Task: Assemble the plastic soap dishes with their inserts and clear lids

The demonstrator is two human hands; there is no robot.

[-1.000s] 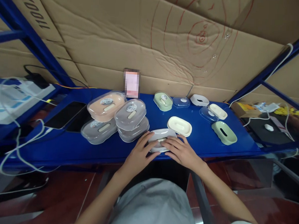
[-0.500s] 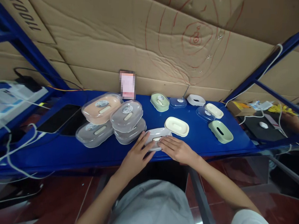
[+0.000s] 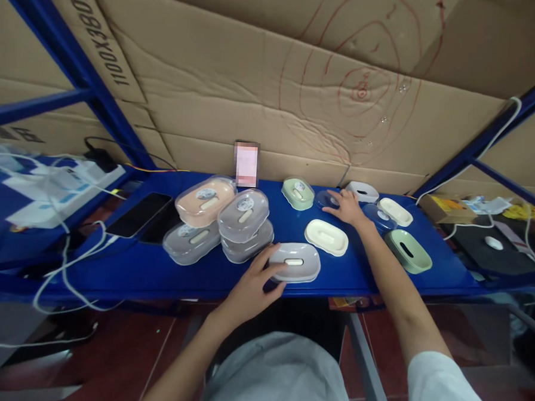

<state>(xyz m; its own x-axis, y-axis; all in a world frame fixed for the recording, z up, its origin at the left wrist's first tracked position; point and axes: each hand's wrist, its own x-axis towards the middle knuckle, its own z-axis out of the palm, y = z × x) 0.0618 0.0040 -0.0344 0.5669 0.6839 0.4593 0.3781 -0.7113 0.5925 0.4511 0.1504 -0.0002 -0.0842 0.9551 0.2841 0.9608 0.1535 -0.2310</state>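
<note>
My left hand [image 3: 255,279] rests at the left end of a grey soap box [image 3: 295,262] near the front edge of the blue shelf [image 3: 210,272], fingers spread against it. My right hand [image 3: 347,206] is stretched to the back of the shelf, fingers laid on a clear lid [image 3: 325,199]. A cream tray [image 3: 326,236] lies between the two hands. A green lidded box [image 3: 298,193] stands just left of the clear lid.
A pile of lidded boxes, one peach [image 3: 205,200] and several grey [image 3: 243,214], stands at the left. A green base [image 3: 407,251], a cream tray [image 3: 395,211], another clear lid [image 3: 378,217] and a white piece [image 3: 362,191] lie at the right. Phones [image 3: 139,214] and cables [image 3: 67,262] are farther left.
My right hand has left the grey soap box and reached back to the clear lid. My left hand stays at the grey box. The view has shifted a little.
</note>
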